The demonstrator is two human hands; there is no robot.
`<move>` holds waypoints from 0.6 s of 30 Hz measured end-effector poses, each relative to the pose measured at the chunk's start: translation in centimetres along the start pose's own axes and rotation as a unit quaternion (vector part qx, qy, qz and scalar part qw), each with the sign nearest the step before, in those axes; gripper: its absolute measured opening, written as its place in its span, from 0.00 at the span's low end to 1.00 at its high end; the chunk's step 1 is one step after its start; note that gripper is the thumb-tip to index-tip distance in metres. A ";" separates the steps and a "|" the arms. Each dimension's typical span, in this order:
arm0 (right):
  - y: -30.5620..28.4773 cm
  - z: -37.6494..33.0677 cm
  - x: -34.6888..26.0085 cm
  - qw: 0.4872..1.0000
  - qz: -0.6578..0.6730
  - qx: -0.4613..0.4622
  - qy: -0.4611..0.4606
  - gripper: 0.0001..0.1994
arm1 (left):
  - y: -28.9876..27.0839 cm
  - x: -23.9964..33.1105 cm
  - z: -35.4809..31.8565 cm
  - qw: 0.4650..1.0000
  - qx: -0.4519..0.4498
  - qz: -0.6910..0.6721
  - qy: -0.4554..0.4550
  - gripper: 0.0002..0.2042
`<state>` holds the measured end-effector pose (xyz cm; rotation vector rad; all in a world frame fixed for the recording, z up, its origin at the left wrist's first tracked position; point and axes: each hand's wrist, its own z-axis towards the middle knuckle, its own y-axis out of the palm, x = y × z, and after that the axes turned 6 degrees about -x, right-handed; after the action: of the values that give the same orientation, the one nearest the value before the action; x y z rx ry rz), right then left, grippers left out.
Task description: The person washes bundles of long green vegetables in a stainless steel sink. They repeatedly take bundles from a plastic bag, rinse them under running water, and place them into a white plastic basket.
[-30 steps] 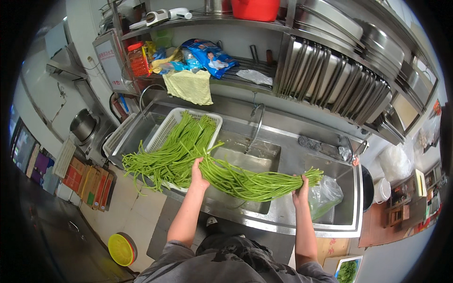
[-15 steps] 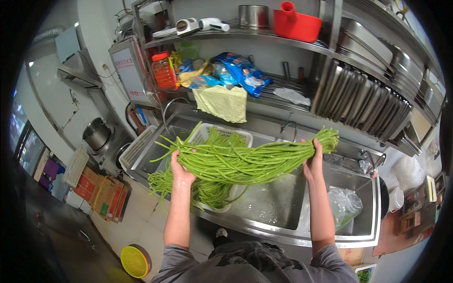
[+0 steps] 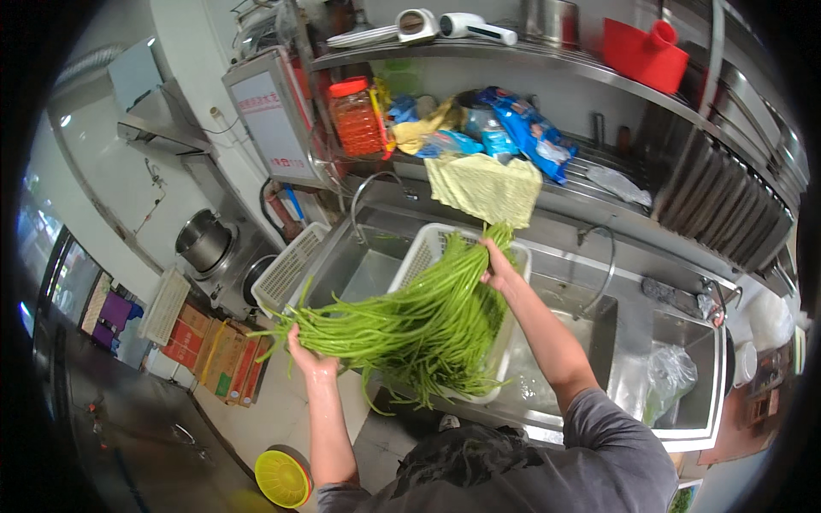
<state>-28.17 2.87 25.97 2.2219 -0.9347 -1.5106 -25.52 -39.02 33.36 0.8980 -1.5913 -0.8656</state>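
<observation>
A long bundle of green yardlong beans (image 3: 402,312) stretches between my two hands, over a white plastic basket (image 3: 412,258) set across the sink. My left hand (image 3: 312,355) closes under the bundle's left end, where loose tips fan out past the fingers. My right hand (image 3: 500,269) grips the other end, above the basket's far right part. More beans (image 3: 453,372) lie heaped in the basket beneath, and some hang over its near edge. The bundle hides part of the basket.
To the right are a wet sink basin (image 3: 547,376) and another holding a clear plastic bag (image 3: 669,376). Slender taps (image 3: 611,265) rise behind. A yellow cloth (image 3: 487,188) hangs from the shelf. A second white basket (image 3: 291,267) leans at left; a yellow bowl (image 3: 282,477) sits low left.
Both hands have carried the beans leftward, from above the middle basin to over the basket. The right hand has moved farther left and the bundle now slants and sags. My view has turned.
</observation>
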 end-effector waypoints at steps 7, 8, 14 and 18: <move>1.0 8.1 9.0 0.997 0.040 0.011 0.065 0.19 | -6.5 0.6 2.2 1.000 0.026 0.016 0.006 0.15; 1.1 7.8 8.1 0.998 0.034 0.032 0.032 0.21 | -6.4 -0.6 2.7 1.000 0.016 0.015 0.003 0.15; -3.1 16.3 4.6 0.973 -0.154 0.170 -0.014 0.50 | -8.5 -7.4 2.7 0.993 -0.021 -0.067 -0.092 0.21; -1.6 17.3 4.1 0.964 -0.188 0.189 -0.005 0.52 | -7.3 -10.1 2.1 0.989 0.083 -0.025 -0.118 0.21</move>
<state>-42.32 3.34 15.08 2.7978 -0.9016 -1.6053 -25.15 -33.18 22.17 0.9842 -1.8742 -0.9119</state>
